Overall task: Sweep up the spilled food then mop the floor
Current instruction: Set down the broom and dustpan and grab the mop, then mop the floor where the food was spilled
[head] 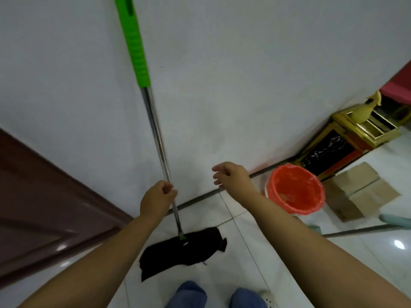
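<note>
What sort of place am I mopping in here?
Probably an indoor hallway or lobby corner: glossy white floor tiles, a dark brown panelled door and a gold-framed black marble-look bin.

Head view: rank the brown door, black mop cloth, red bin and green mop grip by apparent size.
Largest: brown door.
Next: black mop cloth and red bin, which look about alike, so I won't rank them.
Smallest: green mop grip.
</note>
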### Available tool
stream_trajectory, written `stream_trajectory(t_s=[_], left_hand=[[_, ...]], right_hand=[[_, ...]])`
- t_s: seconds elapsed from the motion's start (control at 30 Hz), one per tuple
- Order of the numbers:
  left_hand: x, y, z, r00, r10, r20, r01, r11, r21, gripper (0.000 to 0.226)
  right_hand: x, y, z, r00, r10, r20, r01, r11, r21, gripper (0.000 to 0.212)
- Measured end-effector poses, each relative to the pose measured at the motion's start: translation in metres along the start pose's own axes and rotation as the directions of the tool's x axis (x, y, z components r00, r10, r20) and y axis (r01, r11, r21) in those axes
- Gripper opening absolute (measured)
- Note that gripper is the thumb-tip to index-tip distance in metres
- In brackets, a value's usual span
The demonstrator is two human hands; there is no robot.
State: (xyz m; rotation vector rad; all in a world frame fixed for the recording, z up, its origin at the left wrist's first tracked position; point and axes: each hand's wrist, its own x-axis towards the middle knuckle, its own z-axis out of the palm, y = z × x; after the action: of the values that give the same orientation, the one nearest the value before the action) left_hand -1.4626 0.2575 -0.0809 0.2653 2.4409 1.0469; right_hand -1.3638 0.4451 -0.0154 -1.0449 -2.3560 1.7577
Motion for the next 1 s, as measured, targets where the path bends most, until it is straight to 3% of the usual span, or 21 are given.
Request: stream_trajectory(t_s=[0.1,0.2,0.3,0.4,0.57,0.9,1.0], left_hand=[[0.015,-0.009,-0.019,1.0,-0.001,-0.018,0.0,0.998,-0.07,0.039],[0.035,-0.007,-0.028,0.999,0.017,0.048,-0.012,0.994,-0.107,0.061],[0.052,0.001,-0.028,0.991,0.062,0.121,-0.046,0.99,-0.134,0.066],[0.065,0.006,-0.022,0.977,0.113,0.183,-0.088,0.987,-0.138,0.059],[0.065,0.017,-0.007,0.97,0.152,0.189,-0.149,0.988,-0.027,0.025],[-0.009,0.028,0.037,0.891,0.291,0.35,-0.314,0.949,0.011,0.013],[-0.042,0.034,0.051,0.856,0.339,0.39,-0.379,0.925,0.029,0.012]], right_hand=[[0.003,-0.015,0.031,1.0,-0.011,0.006,0.011,1.0,0.02,0.027],[0.003,-0.021,0.049,0.999,-0.016,-0.028,0.017,0.999,0.047,0.026],[0.0,-0.017,0.053,0.997,0.006,-0.077,-0.001,0.998,0.066,0.025],[-0.007,-0.008,0.05,0.992,0.045,-0.118,-0.036,0.997,0.075,0.028],[-0.024,0.005,0.035,0.979,0.089,-0.184,-0.073,0.993,0.089,0.024],[-0.065,0.005,0.0,0.958,0.032,-0.285,0.018,0.986,0.168,0.018],[-0.09,0.012,-0.011,0.957,-0.008,-0.29,0.066,0.979,0.192,0.026]])
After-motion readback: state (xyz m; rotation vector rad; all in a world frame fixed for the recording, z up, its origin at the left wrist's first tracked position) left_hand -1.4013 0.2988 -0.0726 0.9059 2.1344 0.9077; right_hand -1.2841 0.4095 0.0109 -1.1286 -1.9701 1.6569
